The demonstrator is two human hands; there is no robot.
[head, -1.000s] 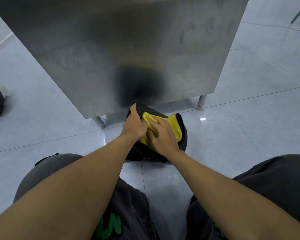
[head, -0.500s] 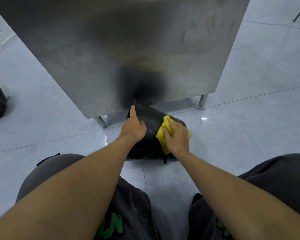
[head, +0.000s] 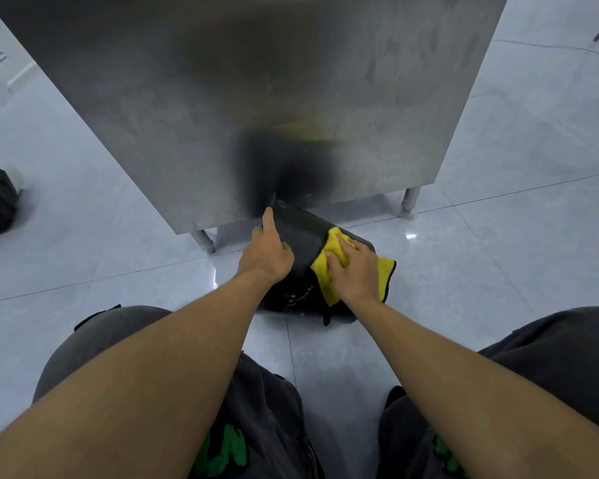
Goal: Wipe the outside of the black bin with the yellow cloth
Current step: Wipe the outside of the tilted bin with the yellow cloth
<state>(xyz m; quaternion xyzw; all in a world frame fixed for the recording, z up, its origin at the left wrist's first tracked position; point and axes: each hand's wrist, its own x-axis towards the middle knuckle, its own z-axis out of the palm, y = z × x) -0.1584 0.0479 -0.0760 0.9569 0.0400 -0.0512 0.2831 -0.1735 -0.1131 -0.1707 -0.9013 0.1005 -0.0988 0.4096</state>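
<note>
Bin [head: 301,236] is lying tipped on the floor [head: 498,271], its far end tucked against the bottom edge of a steel cabinet [head: 256,98]. Left hand [head: 267,254] rests on the bin's left side, index finger pointing along the edge, other fingers curled loosely, not really gripping anything. Right hand [head: 357,271] is pressed flat on the cloth [head: 329,267], fingers spread over it, holding it against the bin's right side. Cloth hangs off the right edge a bit.
</note>
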